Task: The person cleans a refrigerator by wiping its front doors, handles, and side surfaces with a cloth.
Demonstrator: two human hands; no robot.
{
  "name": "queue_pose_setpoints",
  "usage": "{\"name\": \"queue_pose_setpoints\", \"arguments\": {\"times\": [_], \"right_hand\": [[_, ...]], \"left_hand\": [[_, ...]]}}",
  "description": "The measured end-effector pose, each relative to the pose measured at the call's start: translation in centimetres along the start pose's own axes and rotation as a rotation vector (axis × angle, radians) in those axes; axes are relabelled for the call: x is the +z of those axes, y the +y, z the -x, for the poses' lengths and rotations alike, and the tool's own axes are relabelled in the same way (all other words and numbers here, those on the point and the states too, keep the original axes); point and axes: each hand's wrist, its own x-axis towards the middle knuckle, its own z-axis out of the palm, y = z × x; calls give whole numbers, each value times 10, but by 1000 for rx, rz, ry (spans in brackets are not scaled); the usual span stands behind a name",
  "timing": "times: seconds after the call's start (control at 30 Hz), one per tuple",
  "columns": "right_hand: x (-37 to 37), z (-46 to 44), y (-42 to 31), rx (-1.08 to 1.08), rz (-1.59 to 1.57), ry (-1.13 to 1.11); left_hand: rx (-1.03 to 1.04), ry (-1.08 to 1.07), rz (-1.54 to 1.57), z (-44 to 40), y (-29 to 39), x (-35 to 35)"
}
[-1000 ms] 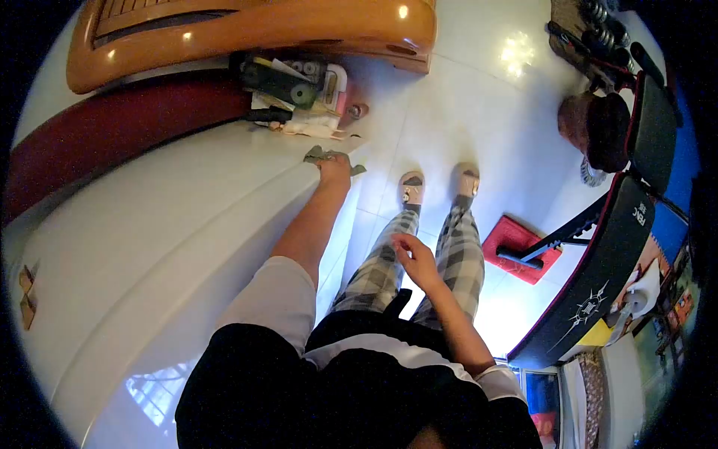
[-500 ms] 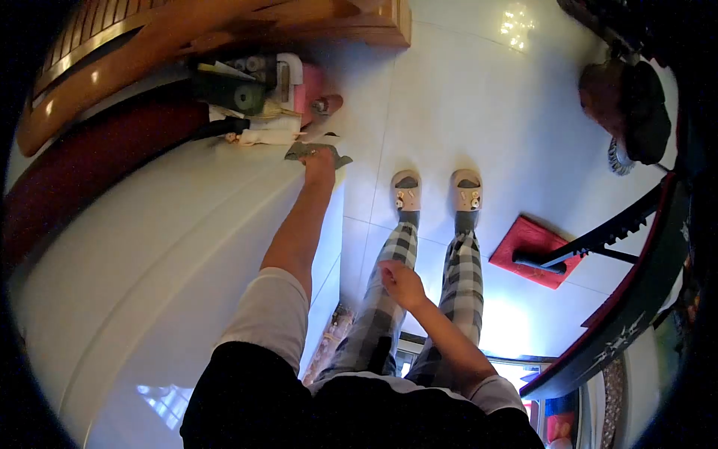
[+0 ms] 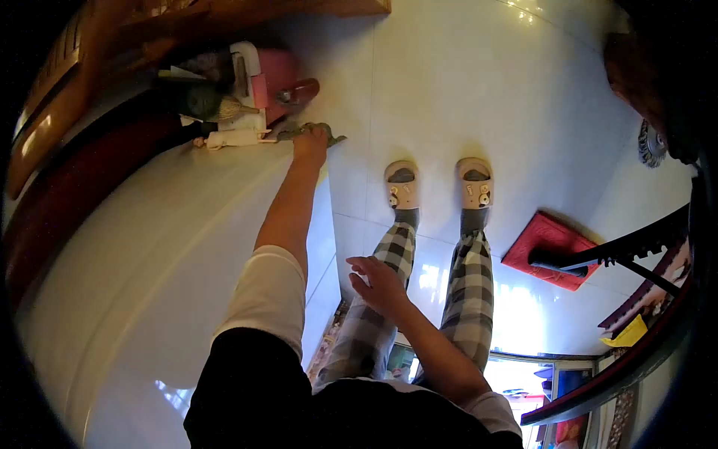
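Note:
My left hand (image 3: 310, 145) is closed on a grey-green cloth (image 3: 336, 141) at the far corner of a long white surface (image 3: 224, 187). Part of the cloth sticks out past the edge, and the fingers cover its middle. Close by on the left lies a small cream figure-like item (image 3: 235, 138). My right hand (image 3: 380, 284) hangs in the air in front of the checked trousers (image 3: 467, 295), its fingers apart and holding nothing.
Beyond the cloth stand a pink-and-white container (image 3: 277, 78) and a dark green item (image 3: 198, 101). Wooden furniture (image 3: 52, 142) curves along the left. On the right, a black stand (image 3: 636, 247) rests by a red mat (image 3: 542, 236) on the tiled floor.
The view has shifted a little. My left hand stays at the corner with the cloth, which is now more bunched under the fingers. My right hand has moved left and its fingers have spread.

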Motion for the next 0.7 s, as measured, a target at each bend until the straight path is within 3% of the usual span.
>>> {"name": "queue_pose_setpoints", "arguments": {"times": [0.13, 0.3, 0.33, 0.5, 0.7], "right_hand": [[-9, -4, -2, 44, 25, 39], [-7, -3, 0, 48, -104, 28], [-7, -3, 1, 41, -108, 24], [-9, -5, -3, 74, -157, 54], [1, -12, 12, -4, -197, 131]], "left_hand": [[34, -26, 134, -10, 3, -3], [215, 44, -362, 14, 27, 35], [133, 201, -345, 12, 34, 80], [189, 49, -298, 99, 43, 109], [13, 277, -261, 179, 0, 38]]}}
